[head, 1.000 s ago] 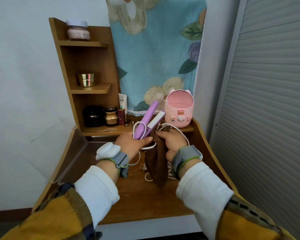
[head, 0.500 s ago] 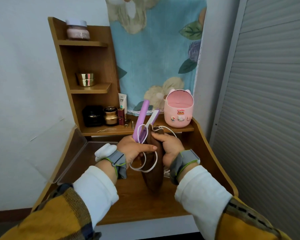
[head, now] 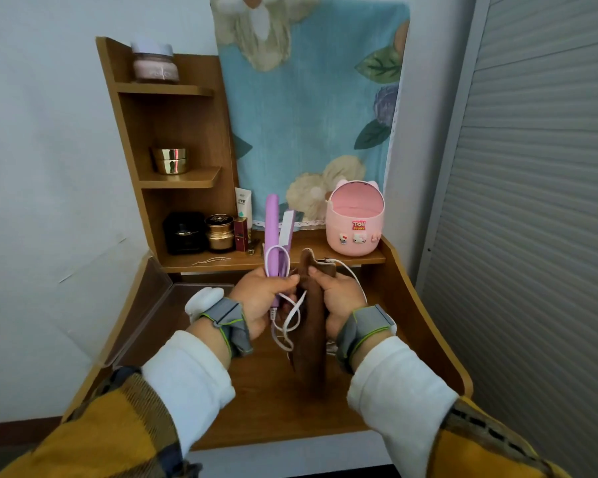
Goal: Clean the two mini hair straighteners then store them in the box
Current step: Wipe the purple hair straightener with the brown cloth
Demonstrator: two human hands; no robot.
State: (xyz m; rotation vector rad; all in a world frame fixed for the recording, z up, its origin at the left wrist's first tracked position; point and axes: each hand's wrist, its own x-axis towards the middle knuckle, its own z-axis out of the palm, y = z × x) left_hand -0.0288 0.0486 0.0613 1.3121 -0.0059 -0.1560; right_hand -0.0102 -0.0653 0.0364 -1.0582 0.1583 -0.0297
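My left hand (head: 261,294) grips the lower end of a purple mini hair straightener (head: 272,232), which stands upright with its two arms spread apart. Its white cord (head: 290,319) loops around the handle and hangs below my fingers. My right hand (head: 339,293) holds a brown cloth (head: 311,339) that hangs down between my hands, just right of the straightener. A clear plastic box (head: 152,305) with its lid up lies at the desk's left side. A second straightener is not visible.
A pink Toy Story bin (head: 354,222) stands on the back ledge at right. Cosmetic jars (head: 218,232) and a tube sit on the wooden shelf unit (head: 173,181) at left. The desk (head: 273,401) has raised side rims. A grey shutter wall runs along the right.
The straightener has swung from leaning right to upright, and both hands have drawn closer to me. The brown cloth has come up next to the straightener's handle.
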